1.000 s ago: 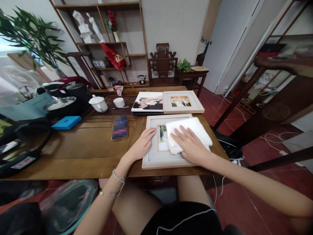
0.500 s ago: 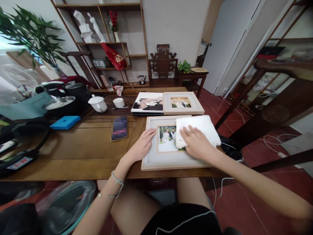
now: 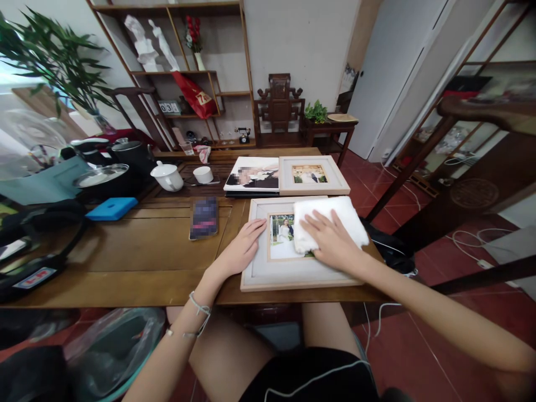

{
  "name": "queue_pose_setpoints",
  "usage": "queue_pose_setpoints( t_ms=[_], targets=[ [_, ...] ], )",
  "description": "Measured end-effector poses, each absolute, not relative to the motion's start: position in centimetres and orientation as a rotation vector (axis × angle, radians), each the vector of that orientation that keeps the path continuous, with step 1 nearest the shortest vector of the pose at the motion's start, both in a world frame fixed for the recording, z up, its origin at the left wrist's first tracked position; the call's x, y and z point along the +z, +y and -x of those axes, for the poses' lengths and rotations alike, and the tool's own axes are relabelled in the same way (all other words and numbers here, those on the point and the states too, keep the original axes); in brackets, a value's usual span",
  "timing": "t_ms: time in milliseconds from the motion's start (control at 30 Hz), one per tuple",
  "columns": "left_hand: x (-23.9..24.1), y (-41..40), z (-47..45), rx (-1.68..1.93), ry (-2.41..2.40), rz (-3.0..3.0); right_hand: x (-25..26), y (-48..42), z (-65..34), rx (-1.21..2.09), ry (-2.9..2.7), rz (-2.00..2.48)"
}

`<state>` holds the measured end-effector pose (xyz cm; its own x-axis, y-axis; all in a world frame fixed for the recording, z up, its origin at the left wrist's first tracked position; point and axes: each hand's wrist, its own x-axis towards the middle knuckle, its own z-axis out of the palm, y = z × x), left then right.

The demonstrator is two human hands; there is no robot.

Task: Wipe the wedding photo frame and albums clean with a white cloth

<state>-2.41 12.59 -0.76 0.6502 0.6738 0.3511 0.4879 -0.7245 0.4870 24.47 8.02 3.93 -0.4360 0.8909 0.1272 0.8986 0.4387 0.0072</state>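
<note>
A pale wooden picture frame (image 3: 285,274) with a wedding photo lies flat near the table's front edge. My left hand (image 3: 243,249) rests flat on the frame's left border, fingers stretched out. My right hand (image 3: 333,240) presses flat, fingers spread, on a folded white cloth (image 3: 339,215) that covers the right part of the photo and frame.
A second framed photo (image 3: 312,174) and a photo book (image 3: 253,174) lie behind the frame. A phone (image 3: 204,218), blue box (image 3: 112,208), white teapot (image 3: 168,176), cup (image 3: 204,175) and dark pots (image 3: 125,162) stand on the wooden table (image 3: 138,251). A bin (image 3: 113,352) sits below left.
My right hand slid the cloth to the right across the photo, then back a little to the left. My left hand stayed on the frame's left border.
</note>
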Motion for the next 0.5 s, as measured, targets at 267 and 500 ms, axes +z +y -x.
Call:
queue_pose_setpoints(
  t_ms=[267, 500],
  targets=[
    [-0.9, 12.9, 2.3, 0.718, 0.951, -2.542, 4.4, 14.1, -23.3, -0.179, -2.492, 1.738],
    [-0.7, 12.8, 2.1, 0.728, 0.962, -2.542, 5.1, 4.2, -21.9, 0.056, -2.777, 1.378]
  ],
)
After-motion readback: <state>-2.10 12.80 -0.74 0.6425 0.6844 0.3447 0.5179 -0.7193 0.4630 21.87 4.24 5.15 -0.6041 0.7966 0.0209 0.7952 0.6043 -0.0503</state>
